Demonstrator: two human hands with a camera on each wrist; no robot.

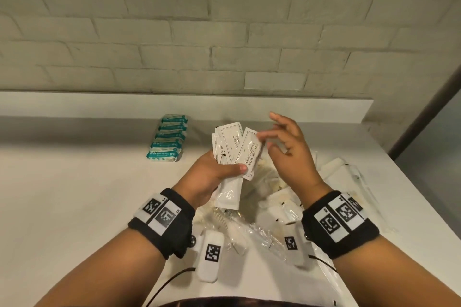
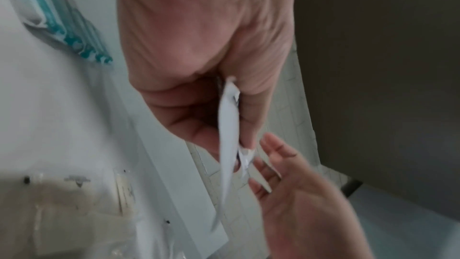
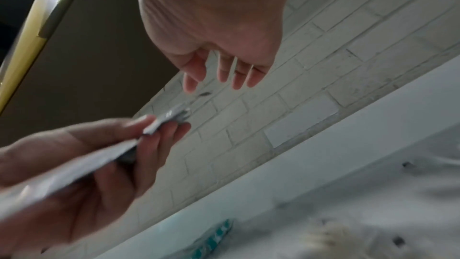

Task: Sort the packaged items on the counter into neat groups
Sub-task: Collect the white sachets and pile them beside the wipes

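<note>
My left hand (image 1: 219, 169) grips a fanned bunch of white shampoo sachets (image 1: 235, 149) above the counter, thumb pressed across their fronts. In the left wrist view the sachets (image 2: 229, 137) show edge-on between thumb and fingers. My right hand (image 1: 284, 142) hovers just right of the fan with fingers spread and relaxed, holding nothing; one fingertip is close to the rightmost sachet. In the right wrist view its fingers (image 3: 224, 70) hang straight above the sachets (image 3: 82, 166). A neat row of teal wipe packs (image 1: 168, 138) lies on the counter at the back left.
A loose heap of clear-wrapped combs and other packets (image 1: 277, 207) covers the white counter (image 1: 74, 194) under and right of my hands. A brick wall rises behind a raised ledge (image 1: 99, 103). The counter's right edge drops off near a dark door frame.
</note>
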